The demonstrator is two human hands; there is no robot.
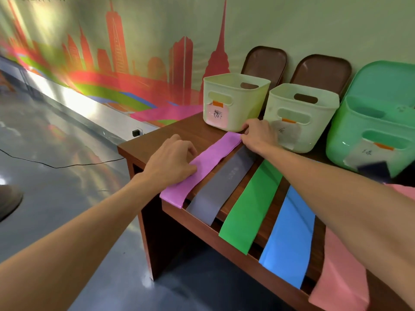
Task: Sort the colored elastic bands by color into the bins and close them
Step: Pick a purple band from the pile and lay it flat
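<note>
Five elastic bands lie flat side by side on the brown wooden surface [155, 140], each with its near end hanging a little over the near edge. From left to right they are the purple band [208, 162], the grey band [222, 182], the green band [251, 203], the blue band [289, 236] and the pink band [343, 272]. The left hand [173, 160] rests on the near half of the purple band; its fingers are bent with the tips on the band, and I cannot tell if they grip it or only press it down. The right hand [258, 135] is at the far end of the same band, and its thumb and first fingers pinch that end, just beside the base of the left cream bin [233, 95]. This bin stands open at the far side of the surface and carries a pink label. To its right stands the middle cream bin [301, 113] with a grey label, and further right the green bin [370, 124], also open. Two brown lids [265, 61] lean on the wall [292, 23] behind the cream bins, and a green lid [386, 79] stands behind the green bin.
</note>
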